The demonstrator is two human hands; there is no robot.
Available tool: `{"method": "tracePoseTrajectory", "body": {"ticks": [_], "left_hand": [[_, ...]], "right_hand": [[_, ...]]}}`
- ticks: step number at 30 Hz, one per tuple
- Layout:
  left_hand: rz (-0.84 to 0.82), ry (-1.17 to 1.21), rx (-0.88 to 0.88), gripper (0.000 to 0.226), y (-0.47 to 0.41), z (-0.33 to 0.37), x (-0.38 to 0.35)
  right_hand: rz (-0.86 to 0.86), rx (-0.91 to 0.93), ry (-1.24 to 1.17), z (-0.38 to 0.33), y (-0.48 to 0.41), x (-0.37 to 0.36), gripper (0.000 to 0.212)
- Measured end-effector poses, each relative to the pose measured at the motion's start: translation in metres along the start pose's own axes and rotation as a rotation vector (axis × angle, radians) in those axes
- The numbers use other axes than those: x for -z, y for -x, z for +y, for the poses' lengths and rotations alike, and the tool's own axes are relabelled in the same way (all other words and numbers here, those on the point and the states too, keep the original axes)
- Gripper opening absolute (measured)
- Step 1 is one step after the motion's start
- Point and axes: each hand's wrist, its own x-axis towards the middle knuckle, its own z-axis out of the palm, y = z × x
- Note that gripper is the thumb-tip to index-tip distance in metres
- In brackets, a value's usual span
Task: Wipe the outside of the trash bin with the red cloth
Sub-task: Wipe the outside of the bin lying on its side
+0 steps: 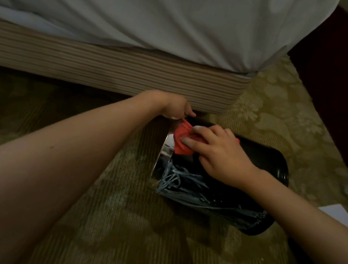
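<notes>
A black trash bin point(260, 161) with a shiny metal rim point(163, 152) lies tipped on its side on the carpet, its mouth facing left. Its near side carries pale blue-white streaks. The red cloth point(181, 139) lies bunched on the bin's upper side close to the rim. My right hand point(220, 152) presses the cloth against the bin, fingers spread over it. My left hand point(176, 107) grips the top of the rim at the far side, fingers curled around the edge and partly hidden behind it.
A bed with a white sheet point(160, 15) and striped base point(111, 68) stands just behind the bin. Patterned carpet point(115, 222) covers the floor. A white paper point(341, 216) lies at the right edge; dark furniture point(343, 86) stands at the far right.
</notes>
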Motion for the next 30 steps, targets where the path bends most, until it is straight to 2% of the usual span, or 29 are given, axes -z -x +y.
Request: {"method": "tracePoseTrajectory", "body": {"ticks": [2,5,8,11,12,14,16,17,20,26,30], "left_hand": [[-0.028,0.062,0.01,0.041,-0.001,0.001,-0.003],[-0.02,0.121,0.009,0.034,0.001,0.004,-0.01],[0.252,-0.076,0.019,0.039,0.0,0.008,-0.01],[0.467,0.013,-0.135,0.04,0.003,0.018,-0.003],[0.472,0.027,-0.194,0.036,0.004,0.023,-0.004],[0.376,-0.017,-0.255,0.031,0.003,0.036,-0.016],[0.252,-0.099,-0.217,0.04,-0.001,0.049,-0.031],[0.24,-0.136,-0.18,0.046,-0.003,0.054,-0.036],[0.296,-0.188,-0.102,0.056,-0.011,0.063,-0.046],[0.344,-0.219,0.092,0.066,-0.026,0.083,-0.059],[0.317,-0.336,-0.01,0.059,-0.021,0.076,-0.058]], "right_hand": [[-0.021,-0.129,-0.03,0.006,-0.008,-0.003,0.051],[0.007,-0.183,-0.031,0.011,-0.012,-0.009,0.052],[0.006,-0.158,-0.053,0.018,-0.015,-0.009,0.051],[0.057,-0.151,-0.188,0.036,-0.005,-0.003,0.055],[0.116,-0.212,-0.259,0.046,0.004,-0.003,0.056],[0.19,-0.437,-0.392,0.069,0.027,-0.004,0.049],[0.071,-0.638,-0.403,0.082,0.047,-0.012,0.042],[-0.009,-0.673,-0.341,0.084,0.052,-0.018,0.041],[-0.063,-0.658,-0.163,0.079,0.053,-0.028,0.04],[-0.076,-0.697,-0.073,0.085,0.041,-0.026,0.029],[-0.069,-0.693,-0.115,0.087,0.04,-0.032,0.03]]}}
